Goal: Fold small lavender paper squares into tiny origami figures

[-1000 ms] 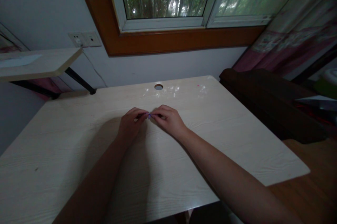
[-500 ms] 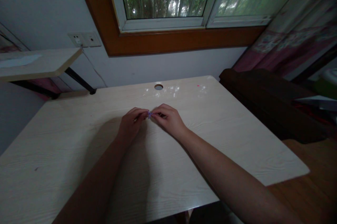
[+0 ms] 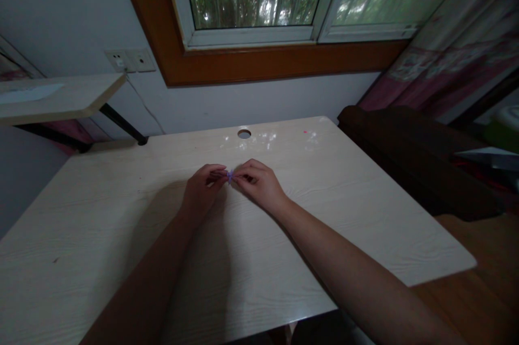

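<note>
A small purple piece (image 3: 230, 176), too tiny to make out its kind, is held between the fingertips of both hands above the pale wood-grain table (image 3: 357, 215). My left hand (image 3: 203, 185) pinches it from the left, thumb and fingers drawn together. From the right, my right hand (image 3: 261, 181) closes thumb and forefinger on the other side of it. Part of the piece is hidden by the fingertips.
A round cable hole (image 3: 244, 134) lies near the table's back edge, with a red speck (image 3: 305, 131) to its right. On the left, a raised shelf (image 3: 60, 99) stands on black legs. Dark wooden furniture (image 3: 405, 156) borders the table's right side.
The left fingers have shifted slightly, the forefinger lifting a little, and more of the purple piece shows. My right hand has hardly moved.
</note>
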The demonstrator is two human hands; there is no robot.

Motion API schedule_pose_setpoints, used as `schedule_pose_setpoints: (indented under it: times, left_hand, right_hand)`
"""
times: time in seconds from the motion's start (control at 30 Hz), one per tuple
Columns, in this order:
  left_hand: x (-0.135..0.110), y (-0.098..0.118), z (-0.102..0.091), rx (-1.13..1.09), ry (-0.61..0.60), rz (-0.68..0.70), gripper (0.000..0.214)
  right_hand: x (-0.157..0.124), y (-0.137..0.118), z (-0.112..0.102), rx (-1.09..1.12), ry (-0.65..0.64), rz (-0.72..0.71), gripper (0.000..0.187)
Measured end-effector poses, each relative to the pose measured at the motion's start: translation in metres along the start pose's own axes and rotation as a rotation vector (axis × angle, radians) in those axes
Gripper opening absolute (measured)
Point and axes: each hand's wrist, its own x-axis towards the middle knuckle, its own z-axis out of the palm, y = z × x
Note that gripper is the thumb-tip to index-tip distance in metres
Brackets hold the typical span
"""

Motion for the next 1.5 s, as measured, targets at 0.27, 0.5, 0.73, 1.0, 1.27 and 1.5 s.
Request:
schedule_pose_setpoints:
  times: [0.27, 0.5, 0.73, 1.0, 1.27, 1.5]
  left_hand:
    - [-0.0010, -0.0007, -0.0004, 0.022, 0.033, -0.011, 0.022]
    - [-0.0019, -0.0002, -0.0019, 0.095, 0.047, 0.036, 0.016]
    - [-0.0034, 0.0001, -0.0019, 0.117, 0.040, 0.110, 0.009]
    - [-0.0029, -0.0003, -0.0022, 0.065, 0.022, 0.065, 0.012]
    - [-0.0015, -0.0067, -0.0002, -0.031, 0.014, 0.175, 0.008]
    - [-0.0005, -0.0035, -0.0002, -0.135, 0.024, 0.031, 0.018]
  right_hand:
    - [-0.0003, -0.0013, 0.0006, 0.022, -0.003, 0.011, 0.008]
    - [-0.0006, -0.0031, 0.0001, 0.009, 0.015, 0.013, 0.010]
    - [-0.0008, -0.0049, -0.0012, 0.002, -0.004, 0.020, 0.011]
    - [-0.0013, -0.0046, 0.0011, 0.029, -0.028, 0.004, 0.008]
    - [0.0000, -0.0051, 0.0005, 0.122, -0.038, 0.066, 0.007]
    - [-0.0007, -0.0046, 0.0008, 0.069, 0.030, 0.007, 0.008]
